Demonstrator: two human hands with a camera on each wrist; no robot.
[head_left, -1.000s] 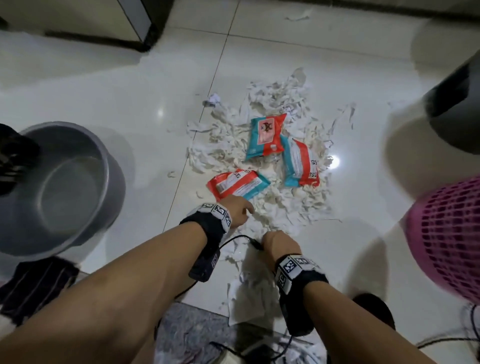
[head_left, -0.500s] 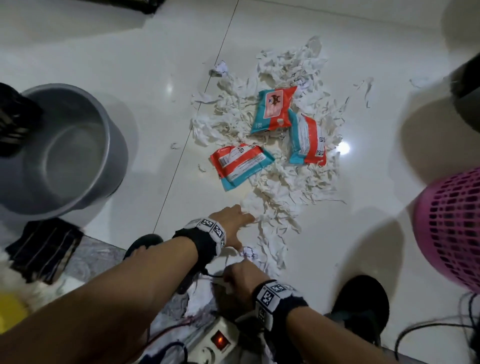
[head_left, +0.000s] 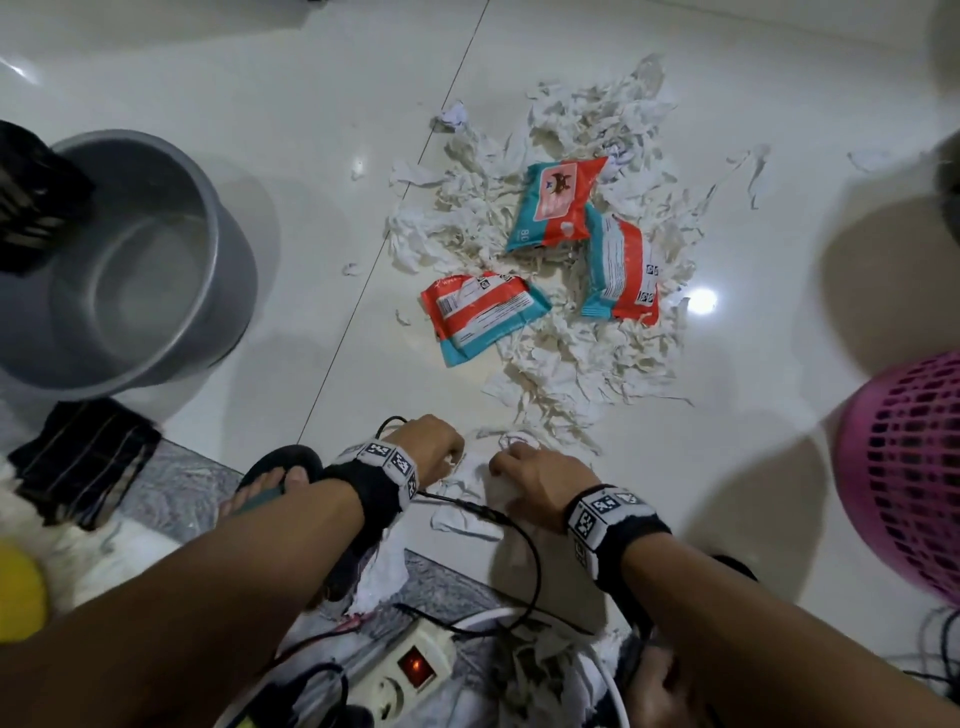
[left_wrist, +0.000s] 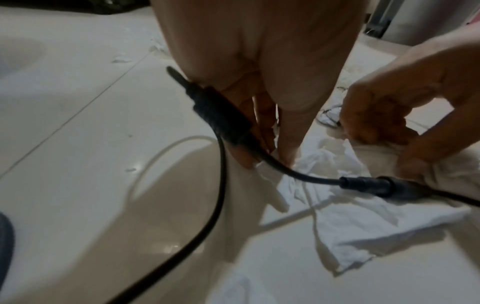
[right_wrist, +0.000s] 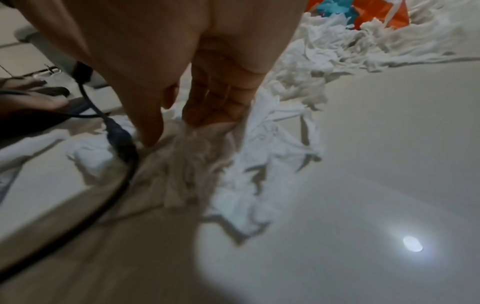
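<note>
A heap of torn white tissue scraps (head_left: 571, 364) lies on the pale tiled floor, with three red-and-teal wipe packets (head_left: 558, 205) (head_left: 621, 270) (head_left: 480, 312) on it. Both hands are down at the heap's near edge, close together. My left hand (head_left: 447, 452) points its fingers down and pinches a white tissue piece (left_wrist: 267, 170). My right hand (head_left: 498, 467) curls its fingers round a wad of tissue (right_wrist: 197, 148); the left wrist view shows the same right hand (left_wrist: 374, 127) bunched over it. A black cable with a connector (left_wrist: 363, 185) trails across the tissue between the wrists.
A grey plastic basin (head_left: 218, 218) stands at the left, a dark striped cloth (head_left: 78, 457) below it. A pink mesh basket (head_left: 909, 467) is at the right. A white power strip (head_left: 410, 670) with cables lies near my body, and a foot in a sandal (head_left: 275, 483).
Both hands have drawn back from the packets towards my body, dragging tissue with them. The right hand has come up beside the left and closed on a wad.
</note>
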